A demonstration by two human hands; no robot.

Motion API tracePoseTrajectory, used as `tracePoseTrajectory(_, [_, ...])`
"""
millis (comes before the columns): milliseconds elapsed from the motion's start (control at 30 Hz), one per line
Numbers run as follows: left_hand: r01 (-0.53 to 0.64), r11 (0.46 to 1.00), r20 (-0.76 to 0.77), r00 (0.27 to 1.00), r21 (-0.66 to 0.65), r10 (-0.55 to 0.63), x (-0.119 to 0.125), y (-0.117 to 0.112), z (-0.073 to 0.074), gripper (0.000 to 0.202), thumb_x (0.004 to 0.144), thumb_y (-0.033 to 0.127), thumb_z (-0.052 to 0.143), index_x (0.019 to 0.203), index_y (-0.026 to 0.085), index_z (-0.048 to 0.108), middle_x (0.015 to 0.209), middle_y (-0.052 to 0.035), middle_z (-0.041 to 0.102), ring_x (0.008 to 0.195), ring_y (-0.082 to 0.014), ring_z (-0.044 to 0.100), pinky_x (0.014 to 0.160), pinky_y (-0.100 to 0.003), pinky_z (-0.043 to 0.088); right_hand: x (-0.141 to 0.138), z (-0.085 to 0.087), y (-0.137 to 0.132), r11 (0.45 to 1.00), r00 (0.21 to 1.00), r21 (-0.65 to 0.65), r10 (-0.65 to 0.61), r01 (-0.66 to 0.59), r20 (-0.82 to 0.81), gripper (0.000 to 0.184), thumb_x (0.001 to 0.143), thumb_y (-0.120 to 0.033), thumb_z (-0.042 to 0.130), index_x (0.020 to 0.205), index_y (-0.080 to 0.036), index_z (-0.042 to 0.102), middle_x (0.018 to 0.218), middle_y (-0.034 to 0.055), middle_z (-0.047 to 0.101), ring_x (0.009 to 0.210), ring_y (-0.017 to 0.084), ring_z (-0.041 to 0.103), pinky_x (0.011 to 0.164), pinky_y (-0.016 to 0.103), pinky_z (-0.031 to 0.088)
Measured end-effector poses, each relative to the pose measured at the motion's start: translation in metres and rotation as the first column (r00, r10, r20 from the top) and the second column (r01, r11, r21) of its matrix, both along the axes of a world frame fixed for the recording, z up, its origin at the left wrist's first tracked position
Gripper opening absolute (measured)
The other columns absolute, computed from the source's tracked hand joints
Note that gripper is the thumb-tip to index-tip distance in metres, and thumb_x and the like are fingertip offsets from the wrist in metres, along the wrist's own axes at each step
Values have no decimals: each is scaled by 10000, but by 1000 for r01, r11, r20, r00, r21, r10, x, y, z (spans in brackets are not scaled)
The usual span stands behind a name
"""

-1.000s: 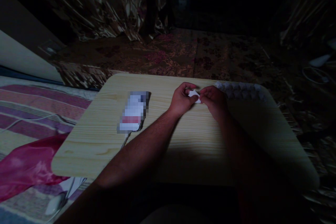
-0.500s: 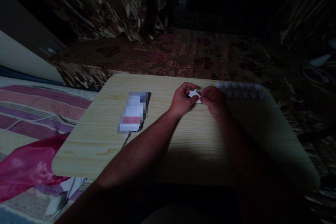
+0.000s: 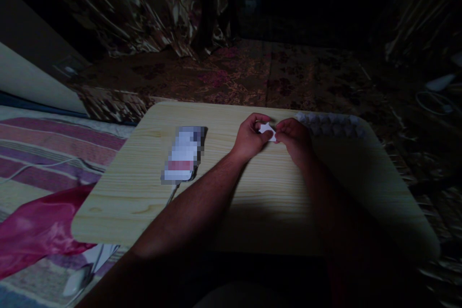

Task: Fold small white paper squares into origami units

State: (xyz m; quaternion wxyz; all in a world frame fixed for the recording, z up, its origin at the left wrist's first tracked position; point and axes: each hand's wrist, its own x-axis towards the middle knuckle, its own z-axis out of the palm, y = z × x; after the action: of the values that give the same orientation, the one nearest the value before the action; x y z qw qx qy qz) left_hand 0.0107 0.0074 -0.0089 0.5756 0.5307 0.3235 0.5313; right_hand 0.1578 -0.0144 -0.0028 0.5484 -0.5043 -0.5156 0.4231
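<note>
Between my two hands is a small white paper star (image 3: 266, 128) with pointed corners, held above the wooden table. My left hand (image 3: 250, 135) grips it, with the thumb lying across its face and the forefinger curled round behind. On the right side of the star, the fingertips of my right hand (image 3: 295, 138) are pinched together at one of its points. Just beyond that hand lie two rows of small pale folded-paper pieces (image 3: 334, 125) of similar look, dim in the shadow.
On the light wooden table (image 3: 119, 202), a phone (image 3: 183, 154) with a blurred-out screen lies left of my arms, a white cable (image 3: 172, 193) running from its near end. A striped bedspread (image 3: 54, 139) and pink cloth (image 3: 46, 226) are at the left. Patterned fabric (image 3: 231, 74) covers the far side.
Both hands stay in nearly the same place, still on the paper star. The star and the fingers have shifted only very slightly.
</note>
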Motion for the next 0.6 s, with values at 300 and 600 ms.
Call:
tracePoseTrajectory(300, [0, 1000, -25, 1000, -17, 0, 0, 0, 1, 399, 636, 112, 724, 1002, 181, 579, 693, 34, 633, 557, -84, 554, 547, -206, 425, 1, 4, -3, 999, 998, 43, -14, 12, 62, 201, 629, -173, 667, 808, -218, 586, 641, -48, 626, 568, 140, 598, 574, 287, 469])
tracePoseTrajectory(600, [-4, 1000, -23, 1000, -27, 3, -1, -2, 3, 398, 632, 120, 727, 996, 182, 579, 695, 31, 635, 559, -87, 557, 533, -206, 419, -1, 6, -3, 1000, 998, 5, -12, 11, 62, 205, 629, -188, 669, 812, -218, 582, 632, -50, 627, 569, 141, 594, 570, 286, 460])
